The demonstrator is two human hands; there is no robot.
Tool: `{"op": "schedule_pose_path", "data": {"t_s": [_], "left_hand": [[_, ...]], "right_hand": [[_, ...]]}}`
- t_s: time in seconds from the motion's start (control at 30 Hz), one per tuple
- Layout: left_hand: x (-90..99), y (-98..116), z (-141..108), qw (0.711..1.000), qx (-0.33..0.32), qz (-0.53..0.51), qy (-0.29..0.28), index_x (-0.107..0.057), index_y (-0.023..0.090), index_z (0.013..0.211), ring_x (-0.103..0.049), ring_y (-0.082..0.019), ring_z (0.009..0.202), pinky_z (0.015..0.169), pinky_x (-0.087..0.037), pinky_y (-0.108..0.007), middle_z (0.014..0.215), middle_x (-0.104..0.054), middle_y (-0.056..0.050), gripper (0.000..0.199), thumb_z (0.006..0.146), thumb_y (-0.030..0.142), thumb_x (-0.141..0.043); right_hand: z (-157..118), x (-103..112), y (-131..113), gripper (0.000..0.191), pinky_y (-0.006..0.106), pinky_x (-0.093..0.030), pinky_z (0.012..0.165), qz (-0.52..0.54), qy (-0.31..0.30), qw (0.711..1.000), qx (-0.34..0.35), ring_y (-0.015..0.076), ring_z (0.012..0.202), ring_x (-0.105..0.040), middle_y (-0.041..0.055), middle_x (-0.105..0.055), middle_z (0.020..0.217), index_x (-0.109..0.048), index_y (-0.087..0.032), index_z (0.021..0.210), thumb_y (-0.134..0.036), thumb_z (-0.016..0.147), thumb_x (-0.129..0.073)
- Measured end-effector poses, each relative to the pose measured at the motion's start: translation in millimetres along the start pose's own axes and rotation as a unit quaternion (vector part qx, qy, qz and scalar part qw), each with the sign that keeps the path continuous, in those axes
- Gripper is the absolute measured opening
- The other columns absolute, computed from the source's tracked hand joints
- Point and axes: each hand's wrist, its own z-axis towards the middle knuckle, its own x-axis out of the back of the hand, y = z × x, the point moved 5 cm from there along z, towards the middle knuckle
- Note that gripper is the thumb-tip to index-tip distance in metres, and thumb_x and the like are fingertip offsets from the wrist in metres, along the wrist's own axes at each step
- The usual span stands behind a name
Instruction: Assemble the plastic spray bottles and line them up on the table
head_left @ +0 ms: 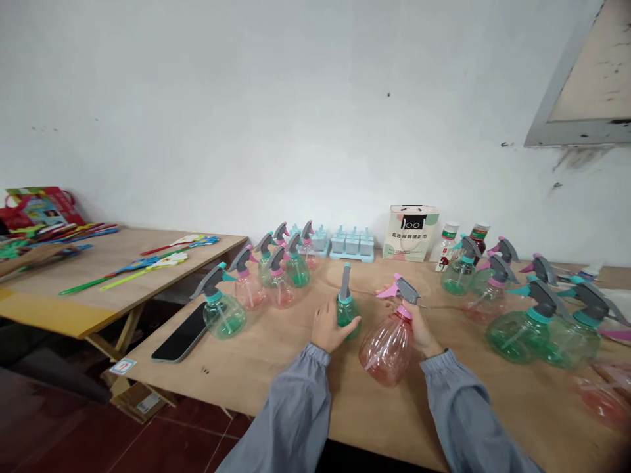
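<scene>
Near the middle of the brown table (276, 358), my left hand (331, 326) is at a green spray bottle (348, 312) with a grey trigger head, its thumb and fingers around the lower part. To its right, my right hand (419, 326) is closed on the neck of a pink spray bottle (387, 348), which is tilted with its pink nozzle pointing left. Part of the right hand's fingers is hidden behind the bottle. Several green and pink spray bottles (280, 289) form a group on the left, beside a green one (224, 315).
A black phone (181, 334) lies at the left edge. More spray bottles (517, 335) crowd the right side. Behind are pale blue moulds (351, 245), a paper bag (410, 236) and two capped bottles. Another table (133, 249) holds colourful hand-shaped sticks; a person's arm (29, 257) reaches there.
</scene>
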Motion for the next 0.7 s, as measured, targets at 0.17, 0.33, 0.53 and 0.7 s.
{"op": "schedule_pose_path", "data": {"t_s": [0.17, 0.33, 0.53, 0.7], "left_hand": [[0.8, 0, 0, 1.0, -0.001, 0.006, 0.001, -0.052, 0.018, 0.125, -0.066, -0.031, 0.108, 0.088, -0.05, -0.041, 0.107, -0.069, -0.012, 0.06, 0.079, 0.053, -0.07], [1.3, 1, 0, 1.0, 0.0, 0.013, 0.0, -0.053, 0.016, 0.124, -0.066, -0.032, 0.108, 0.087, -0.05, -0.041, 0.106, -0.069, -0.013, 0.061, 0.078, 0.053, -0.071], [0.0, 0, 0, 1.0, -0.003, 0.015, 0.005, -0.053, 0.018, 0.122, -0.067, -0.032, 0.106, 0.086, -0.05, -0.041, 0.105, -0.069, -0.012, 0.059, 0.079, 0.053, -0.07], [0.8, 0, 0, 1.0, -0.002, 0.011, 0.002, -0.052, 0.018, 0.125, -0.066, -0.032, 0.109, 0.088, -0.05, -0.041, 0.109, -0.069, -0.013, 0.061, 0.079, 0.053, -0.07]], "right_hand": [[1, 6, -1, 0.052, 0.031, -0.055, 0.068, 0.013, 0.035, 0.999, 0.026, 0.0215, 0.077, -0.068, 0.0033, -0.074, 0.082, -0.07, -0.026, 0.108, -0.056, 0.067, -0.069], [2, 7, 5, 0.054, 0.034, -0.056, 0.067, 0.014, 0.008, 1.0, -0.012, 0.0238, 0.081, -0.069, 0.0062, -0.076, 0.093, -0.069, -0.024, 0.109, -0.057, 0.066, -0.068], [2, 7, 6, 0.044, 0.034, -0.056, 0.064, 0.016, 0.025, 1.0, -0.002, 0.0229, 0.075, -0.068, 0.0048, -0.074, 0.086, -0.068, -0.024, 0.095, -0.056, 0.066, -0.066], [4, 12, 6, 0.035, 0.032, -0.055, 0.066, 0.009, 0.036, 0.999, 0.028, 0.0205, 0.073, -0.065, 0.0028, -0.071, 0.08, -0.067, -0.025, 0.086, -0.056, 0.069, -0.064]]}}
